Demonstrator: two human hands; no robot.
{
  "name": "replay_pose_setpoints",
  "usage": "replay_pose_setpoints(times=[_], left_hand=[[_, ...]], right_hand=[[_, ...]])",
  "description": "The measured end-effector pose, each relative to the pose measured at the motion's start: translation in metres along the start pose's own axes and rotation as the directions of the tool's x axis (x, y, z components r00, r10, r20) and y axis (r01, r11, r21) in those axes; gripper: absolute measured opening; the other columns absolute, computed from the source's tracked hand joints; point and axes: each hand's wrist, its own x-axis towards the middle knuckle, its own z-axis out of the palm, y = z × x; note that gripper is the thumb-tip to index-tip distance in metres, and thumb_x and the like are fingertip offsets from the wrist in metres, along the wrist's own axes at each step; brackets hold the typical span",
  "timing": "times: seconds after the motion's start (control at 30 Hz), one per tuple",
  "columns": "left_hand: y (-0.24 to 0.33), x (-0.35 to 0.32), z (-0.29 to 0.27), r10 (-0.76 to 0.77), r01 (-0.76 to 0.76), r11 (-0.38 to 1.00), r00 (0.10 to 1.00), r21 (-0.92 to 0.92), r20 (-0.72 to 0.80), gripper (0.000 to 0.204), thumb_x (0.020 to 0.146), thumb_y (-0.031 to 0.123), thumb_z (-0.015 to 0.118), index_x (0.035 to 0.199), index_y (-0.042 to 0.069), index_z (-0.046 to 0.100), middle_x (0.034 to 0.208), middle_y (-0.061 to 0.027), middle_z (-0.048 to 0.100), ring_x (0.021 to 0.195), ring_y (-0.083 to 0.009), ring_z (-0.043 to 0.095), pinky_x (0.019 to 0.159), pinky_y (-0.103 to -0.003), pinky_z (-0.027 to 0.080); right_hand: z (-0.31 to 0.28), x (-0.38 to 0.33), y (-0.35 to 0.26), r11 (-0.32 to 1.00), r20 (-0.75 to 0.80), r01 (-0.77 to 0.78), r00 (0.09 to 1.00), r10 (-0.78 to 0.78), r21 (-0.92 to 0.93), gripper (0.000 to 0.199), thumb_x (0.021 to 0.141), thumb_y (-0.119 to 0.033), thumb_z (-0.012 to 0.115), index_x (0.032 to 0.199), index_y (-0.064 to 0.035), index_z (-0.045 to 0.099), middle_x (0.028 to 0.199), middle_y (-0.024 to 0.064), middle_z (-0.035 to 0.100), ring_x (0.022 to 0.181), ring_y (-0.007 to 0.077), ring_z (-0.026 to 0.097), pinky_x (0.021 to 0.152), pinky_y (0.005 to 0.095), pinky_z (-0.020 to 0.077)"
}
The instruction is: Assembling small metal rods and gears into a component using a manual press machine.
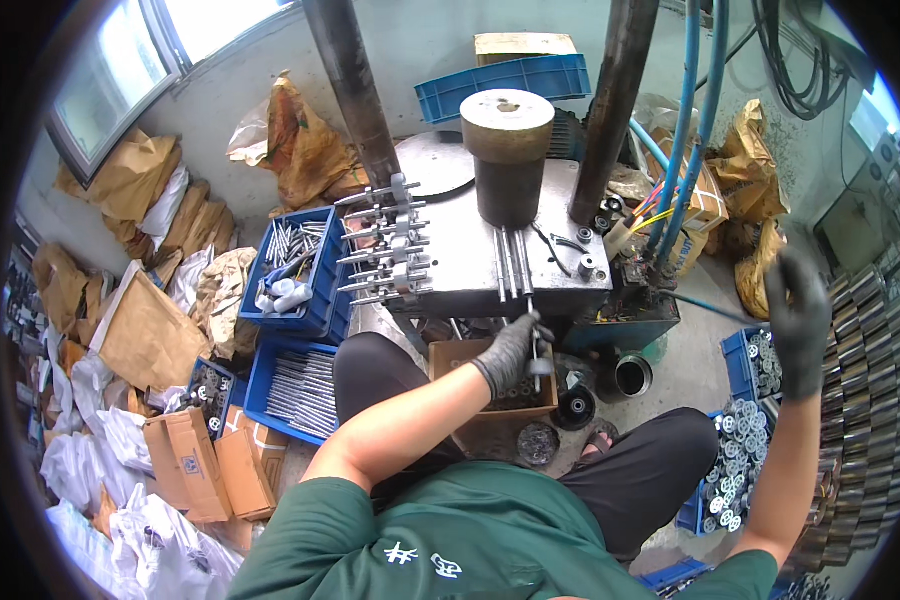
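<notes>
A cluttered workshop corner: a steel press table (470,250) stands ahead of a seated person, with brown sacks (305,140) heaped against the wall behind.

The left hand (510,352), in a dark glove, is closed around a thin metal rod (534,345), which stands nearly upright just off the table's front edge. Below it sits an open cardboard box (495,400) between the knees. More rods (510,262) lie on the table at the foot of a thick cylinder (507,155); to their left, assembled shafts (385,245) are lined up in rows.

The right hand (800,315), also gloved, is raised well off to the right with fingers loosely curled, holding nothing visible. Beneath it is a blue crate of round metal parts (735,460).

Left of the knees, blue crates (300,390) hold bundles of rods.
</notes>
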Motion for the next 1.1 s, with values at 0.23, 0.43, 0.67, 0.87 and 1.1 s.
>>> replay_pose_setpoints(times=[0.23,0.43,0.67,0.87,1.1], left_hand=[[0.021,-0.076,-0.03,0.574,-0.675,-0.444,0.29,0.589,0.766,0.023,0.105,0.027,0.061,0.114,0.007,0.068,0.085,-0.0011,0.063,0.077,-0.0133,0.064,0.071,-0.027,0.053],[0.151,-0.1,-0.068,0.727,-0.692,0.673,0.684,0.263,-0.061,0.013,0.1,0.019,0.07,0.103,0.007,0.064,0.087,-0.0019,0.066,0.074,-0.0148,0.064,0.072,-0.029,0.056],[0.248,-0.026,-0.186,0.525,-0.589,0.732,0.808,-0.343,-0.266,0.012,0.106,0.016,0.057,0.104,0.005,0.061,0.092,-0.01,0.07,0.081,-0.023,0.07,0.071,-0.034,0.063],[0.238,-0.02,-0.176,0.478,-0.657,0.603,0.752,-0.453,-0.455,0.009,0.098,0.005,0.055,0.102,-0.001,0.061,0.09,-0.013,0.069,0.083,-0.0263,0.07,0.073,-0.036,0.064],[0.121,-0.069,-0.048,0.77,-0.739,0.601,0.637,0.303,0.027,0.021,0.098,0.016,0.062,0.117,0.008,0.067,0.1,-0.0097,0.069,0.093,-0.0222,0.068,0.077,-0.035,0.058]], right_hand=[[-0.011,-0.084,-0.076,0.897,0.062,0.431,0.897,-0.438,0.101,0.04,0.077,-0.007,0.075,0.115,-0.0035,0.065,0.106,0.0156,0.067,0.094,0.0385,0.065,0.084,0.0511,0.0521],[0.079,-0.058,-0.049,0.918,0.302,0.232,0.894,-0.331,0.32,0.027,0.083,-0.006,0.072,0.11,-0.0018,0.067,0.104,0.0152,0.071,0.091,0.0338,0.068,0.081,0.0441,0.0543],[0.169,-0.112,-0.003,0.854,0.531,-0.178,0.837,-0.13,0.488,0.022,0.089,-0.009,0.073,0.11,-0.0031,0.072,0.096,0.0128,0.071,0.083,0.0245,0.07,0.073,0.0334,0.055],[0.212,-0.074,-0.008,0.892,0.395,-0.184,0.919,0.007,0.413,0.025,0.088,-0.008,0.071,0.112,-0.0027,0.071,0.103,0.0157,0.069,0.089,0.0331,0.069,0.079,0.04,0.0559],[0.267,-0.05,-0.006,0.994,0.254,-0.008,0.967,-0.02,0.108,0.039,0.079,-0.012,0.075,0.117,-0.0027,0.07,0.123,0.0203,0.067,0.114,0.041,0.063,0.1,0.048,0.0504]])
